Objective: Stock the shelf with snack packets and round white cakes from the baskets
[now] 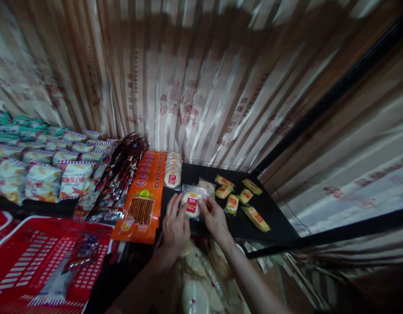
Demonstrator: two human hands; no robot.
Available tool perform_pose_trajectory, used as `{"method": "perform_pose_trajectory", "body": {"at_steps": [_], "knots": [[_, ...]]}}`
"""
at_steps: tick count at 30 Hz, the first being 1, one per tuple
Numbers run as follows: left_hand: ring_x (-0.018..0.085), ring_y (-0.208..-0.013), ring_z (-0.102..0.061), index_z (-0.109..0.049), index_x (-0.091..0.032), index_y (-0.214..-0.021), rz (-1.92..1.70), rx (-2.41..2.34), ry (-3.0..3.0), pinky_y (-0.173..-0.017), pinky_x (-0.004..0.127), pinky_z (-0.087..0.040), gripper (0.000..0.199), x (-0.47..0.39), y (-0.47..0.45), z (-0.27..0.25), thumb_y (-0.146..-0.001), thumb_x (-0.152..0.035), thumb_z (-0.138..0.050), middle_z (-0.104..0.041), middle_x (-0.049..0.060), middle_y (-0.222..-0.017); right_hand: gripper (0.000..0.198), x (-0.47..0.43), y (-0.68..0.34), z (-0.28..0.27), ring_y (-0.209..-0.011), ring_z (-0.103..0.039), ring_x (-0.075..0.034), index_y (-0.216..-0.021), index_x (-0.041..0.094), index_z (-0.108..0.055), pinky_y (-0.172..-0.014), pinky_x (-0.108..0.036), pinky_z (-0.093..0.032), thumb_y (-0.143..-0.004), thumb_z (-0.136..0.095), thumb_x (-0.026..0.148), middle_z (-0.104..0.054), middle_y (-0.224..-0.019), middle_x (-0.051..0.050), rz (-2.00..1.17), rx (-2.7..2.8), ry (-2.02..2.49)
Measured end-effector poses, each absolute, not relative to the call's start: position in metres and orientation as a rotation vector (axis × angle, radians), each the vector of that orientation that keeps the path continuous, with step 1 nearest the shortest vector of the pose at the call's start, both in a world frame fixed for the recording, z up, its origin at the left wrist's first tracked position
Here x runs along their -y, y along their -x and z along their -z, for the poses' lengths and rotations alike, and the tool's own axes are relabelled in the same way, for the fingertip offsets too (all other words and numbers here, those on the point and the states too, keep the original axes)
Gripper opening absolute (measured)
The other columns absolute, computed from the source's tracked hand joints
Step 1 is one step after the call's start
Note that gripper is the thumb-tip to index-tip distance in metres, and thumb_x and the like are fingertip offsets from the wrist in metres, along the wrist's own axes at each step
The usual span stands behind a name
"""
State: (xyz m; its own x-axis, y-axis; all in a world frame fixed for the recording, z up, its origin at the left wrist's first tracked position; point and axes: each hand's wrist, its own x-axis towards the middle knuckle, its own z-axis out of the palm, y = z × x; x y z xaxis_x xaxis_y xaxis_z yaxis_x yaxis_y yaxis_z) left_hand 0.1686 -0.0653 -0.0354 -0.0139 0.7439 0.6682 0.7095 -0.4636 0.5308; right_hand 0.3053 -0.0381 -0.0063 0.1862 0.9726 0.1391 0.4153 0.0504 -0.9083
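Observation:
A clear packet of round white crackers (192, 206) with a red label lies between my two hands over the front of the black shelf (217, 218). My left hand (175, 222) holds its left edge, fingers bent along it. The fingers of my right hand (214, 218) pinch its upper right side. Just behind it lies another clear packet with a white round piece (207, 186). Further back, a row of similar white cracker packets (172, 174) stands overlapped. To the right lie several small yellow packets (232, 203), loosely scattered.
Left of my hands are overlapped orange snack packs (145, 196), dark red shiny packets (123, 165) and rows of white snack bags (42, 181). A red basket (28, 253) holds a few packets at lower left. Clear bags of pale round pieces (201, 279) are below my hands. A pleated curtain (194, 87) hangs behind.

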Motion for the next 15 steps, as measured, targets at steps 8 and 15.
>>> {"method": "perform_pose_trajectory", "body": {"at_steps": [8,15], "knots": [[0.026,-0.122,-0.045,-0.061,-0.014,-0.11,-1.37,-1.88,-1.94,-0.101,0.047,-0.043,0.042,0.043,-0.16,0.037,-0.076,0.0,-0.041,-0.055,0.012,-0.126,0.021,-0.021,-0.269,0.027,-0.062,-0.059,-0.018,-0.082,0.02,-0.06,-0.057,-0.027,-0.044,-0.08,-0.051,0.039,-0.065,-0.069,-0.002,-0.678,1.583,1.566],[0.029,-0.134,-0.031,-0.063,-0.01,-0.109,-1.165,-1.902,-1.928,-0.106,0.046,-0.038,0.043,0.036,-0.16,0.042,-0.075,0.002,-0.039,-0.048,0.014,-0.135,0.017,-0.046,-0.255,0.026,-0.07,-0.061,-0.017,-0.088,0.018,-0.059,-0.062,-0.026,-0.044,-0.083,-0.049,0.03,-0.068,-0.08,-0.005,-0.607,1.655,1.671]]}}
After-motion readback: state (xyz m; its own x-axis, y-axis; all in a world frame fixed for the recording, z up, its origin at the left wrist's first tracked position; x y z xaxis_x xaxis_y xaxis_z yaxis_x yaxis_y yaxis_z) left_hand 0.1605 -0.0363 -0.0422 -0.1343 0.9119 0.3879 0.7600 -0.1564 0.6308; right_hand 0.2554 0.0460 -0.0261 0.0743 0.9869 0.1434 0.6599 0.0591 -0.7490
